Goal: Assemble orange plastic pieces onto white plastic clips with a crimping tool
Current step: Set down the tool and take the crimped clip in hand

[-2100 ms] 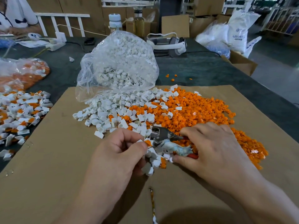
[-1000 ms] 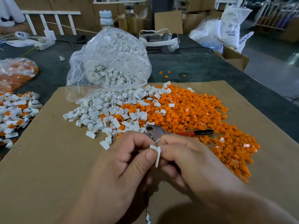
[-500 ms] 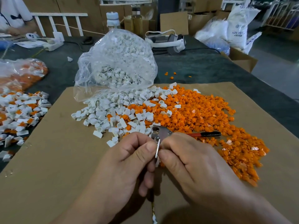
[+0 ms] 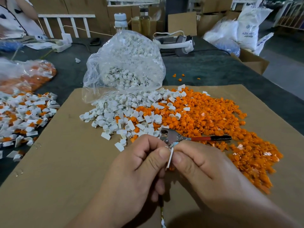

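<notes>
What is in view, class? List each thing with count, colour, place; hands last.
cardboard: one, brown, under the heaps
clips: many, white, heaped on cardboard, left
orange pieces: many, orange, heaped right of clips
bag: one, clear, full of clips, behind heaps
tool: one, metal, red-black handle, lying behind hands
held clip: one, white, pinched between both hands
side pile: many, white and orange, far left
headset: one, white, table's far end
left hand: one, pinching held clip
right hand: one, pinching held clip

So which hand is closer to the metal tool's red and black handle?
Right. The right hand is this side of the handle; the left hand is farther left, past the metal head. Both pinch a white plastic clip.
</notes>
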Demonstrator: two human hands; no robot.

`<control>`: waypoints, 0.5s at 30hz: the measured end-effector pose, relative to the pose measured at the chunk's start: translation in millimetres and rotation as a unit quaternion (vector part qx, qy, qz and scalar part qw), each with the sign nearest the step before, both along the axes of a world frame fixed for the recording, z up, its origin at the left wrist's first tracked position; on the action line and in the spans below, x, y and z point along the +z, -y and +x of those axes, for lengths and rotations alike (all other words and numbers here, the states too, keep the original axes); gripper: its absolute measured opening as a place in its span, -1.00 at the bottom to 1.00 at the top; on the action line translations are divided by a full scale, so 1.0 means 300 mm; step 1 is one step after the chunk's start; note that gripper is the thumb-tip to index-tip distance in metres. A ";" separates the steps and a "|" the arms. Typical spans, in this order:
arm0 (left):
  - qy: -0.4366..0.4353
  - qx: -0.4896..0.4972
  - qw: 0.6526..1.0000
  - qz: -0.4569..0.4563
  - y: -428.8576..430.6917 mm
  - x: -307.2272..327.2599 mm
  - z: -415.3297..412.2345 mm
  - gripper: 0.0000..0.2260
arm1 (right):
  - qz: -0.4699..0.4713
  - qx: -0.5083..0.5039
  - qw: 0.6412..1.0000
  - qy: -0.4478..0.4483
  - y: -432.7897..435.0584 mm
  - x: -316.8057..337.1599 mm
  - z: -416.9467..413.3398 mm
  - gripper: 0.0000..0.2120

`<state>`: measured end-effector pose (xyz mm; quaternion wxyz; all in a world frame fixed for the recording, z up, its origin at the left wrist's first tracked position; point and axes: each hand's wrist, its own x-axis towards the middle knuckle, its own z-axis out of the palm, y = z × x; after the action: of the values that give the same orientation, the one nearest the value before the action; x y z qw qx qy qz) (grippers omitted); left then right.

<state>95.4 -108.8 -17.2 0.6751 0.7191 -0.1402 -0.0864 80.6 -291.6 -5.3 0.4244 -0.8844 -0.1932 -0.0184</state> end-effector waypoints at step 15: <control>-0.143 0.218 0.800 -0.541 -0.196 0.053 0.156 -0.43 | -0.167 -0.011 0.986 0.002 -0.034 0.014 0.011 -0.55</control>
<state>142.3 -50.0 -1.1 0.9677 0.2279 0.0945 0.0512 84.0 -281.4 -1.2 0.2702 -0.9449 -0.1846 0.0074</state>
